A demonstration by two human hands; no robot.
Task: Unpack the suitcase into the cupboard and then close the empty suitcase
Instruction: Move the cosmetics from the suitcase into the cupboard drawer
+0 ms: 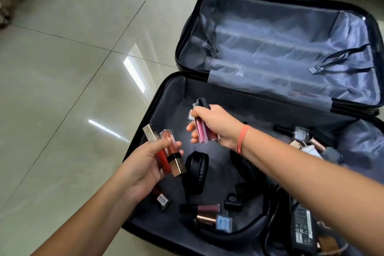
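Left hand (143, 164) grasps 2 lip gloss tubes (168, 151) over suitcase (166, 89) left edge. Right hand (216, 127) clenches pink tubes (202, 133) above the near half. Headphones (197, 170), loose cosmetics (209, 214), charger (302, 228) lie inside; far half bare lining

A single wide-angle view, worn on the person's head, looks forward and steeply down from above the open suitcase (270, 97), which lies on a glossy tiled floor (72, 68). It sits close: both forearms enter from the bottom edge, the left hand (143, 164) and right hand (216, 127) near the frame's middle. The near half of the case fills the lower right (its right side runs out of frame), the far half the upper right. Straight lines bow toward the edges. No second view exists to share any of this.
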